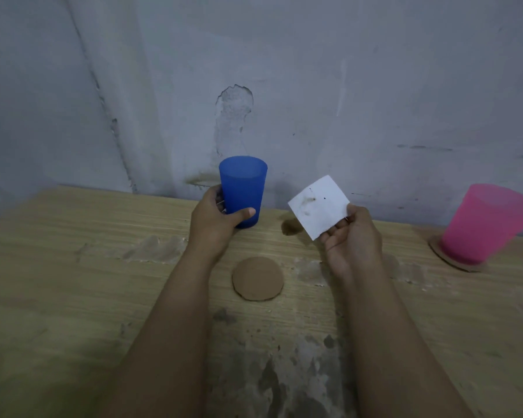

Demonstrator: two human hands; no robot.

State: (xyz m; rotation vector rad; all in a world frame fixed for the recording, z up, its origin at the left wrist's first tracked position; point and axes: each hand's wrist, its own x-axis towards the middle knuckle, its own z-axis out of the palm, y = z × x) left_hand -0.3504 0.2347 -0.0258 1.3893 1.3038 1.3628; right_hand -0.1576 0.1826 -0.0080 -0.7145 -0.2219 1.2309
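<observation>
- The blue cup [243,188] is upright and held clear above the table [73,267]; its inside cannot be seen.
- The pink cup [486,224] stands at 3 o'clock on a cardboard disc [453,262], and what it holds cannot be seen either.
- Counted: two cups, two discs and one white paper square [319,206] with brown stains.
- The bare disc [258,279] lies on the table at 6 o'clock from the blue cup.
- The left hand [216,220] wraps around the blue cup's lower half, thumb in front.
- The right hand [352,239] is raised at 2 o'clock from the bare disc and pinches the paper's lower corner.

Upright blue cup [243,188] and stained white paper square [318,206], both held aloft
</observation>
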